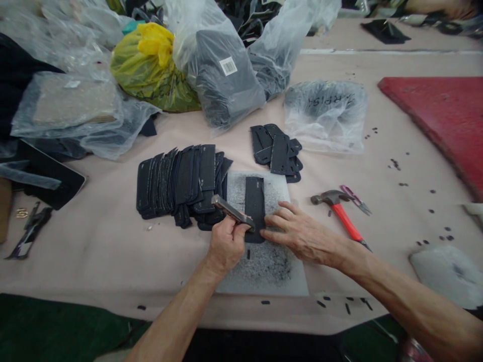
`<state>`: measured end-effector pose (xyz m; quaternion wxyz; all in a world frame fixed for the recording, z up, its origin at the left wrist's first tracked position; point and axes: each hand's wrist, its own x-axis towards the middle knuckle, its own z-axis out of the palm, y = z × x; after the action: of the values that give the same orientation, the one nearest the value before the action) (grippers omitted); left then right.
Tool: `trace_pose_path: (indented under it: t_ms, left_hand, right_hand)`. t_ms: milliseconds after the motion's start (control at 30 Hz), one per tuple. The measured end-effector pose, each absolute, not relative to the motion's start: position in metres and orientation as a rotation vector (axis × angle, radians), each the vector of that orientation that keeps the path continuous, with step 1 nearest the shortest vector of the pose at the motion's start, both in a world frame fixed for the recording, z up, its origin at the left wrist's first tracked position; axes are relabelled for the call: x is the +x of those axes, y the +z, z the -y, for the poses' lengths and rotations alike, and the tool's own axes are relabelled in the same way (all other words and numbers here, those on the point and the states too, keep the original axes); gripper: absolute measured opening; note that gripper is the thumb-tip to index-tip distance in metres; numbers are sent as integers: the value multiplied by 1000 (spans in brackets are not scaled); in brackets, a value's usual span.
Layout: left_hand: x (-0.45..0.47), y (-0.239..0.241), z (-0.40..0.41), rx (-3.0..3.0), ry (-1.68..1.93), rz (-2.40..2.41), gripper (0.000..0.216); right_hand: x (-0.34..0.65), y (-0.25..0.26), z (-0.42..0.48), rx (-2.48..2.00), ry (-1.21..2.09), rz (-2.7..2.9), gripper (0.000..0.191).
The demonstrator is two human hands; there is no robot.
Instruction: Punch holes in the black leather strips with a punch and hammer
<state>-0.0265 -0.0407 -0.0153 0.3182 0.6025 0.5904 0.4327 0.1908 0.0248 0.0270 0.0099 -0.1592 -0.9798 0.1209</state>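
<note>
On a white cutting board (296, 281), speckled with black marks, lies one dark flat rectangular piece (254, 193). My left hand (227, 241) is closed around a metal punch (233, 211), tilted, its lower end over the piece. My right hand (298, 229) rests at the piece's right edge with fingers stretched out and apart. A thick row of similar dark pieces (177, 181) leans to the left of the board. Behind the board sits a smaller loose pile of pieces (279, 151). A small black oblong scrap (248, 254) lies just below the piece.
Right of my hand lie a claw hammer (345, 218) with a red handle and small thread snips (356, 199). Black scraps (395, 164) dot the table. Plastic bags (226, 75), a yellow bag (151, 70) and a red board (445, 110) stand farther back.
</note>
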Motion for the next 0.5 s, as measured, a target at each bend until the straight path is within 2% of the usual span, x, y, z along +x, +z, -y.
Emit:
trace_pose_path:
  t_ms: [300, 500]
  left_hand:
    - [-26, -12, 41, 1610, 1144, -1550, 16]
    - [-26, -14, 41, 1584, 1144, -1548, 16]
  right_hand:
    - [181, 26, -21, -496, 340, 3061, 39]
    - [187, 24, -15, -629, 443, 2938, 24]
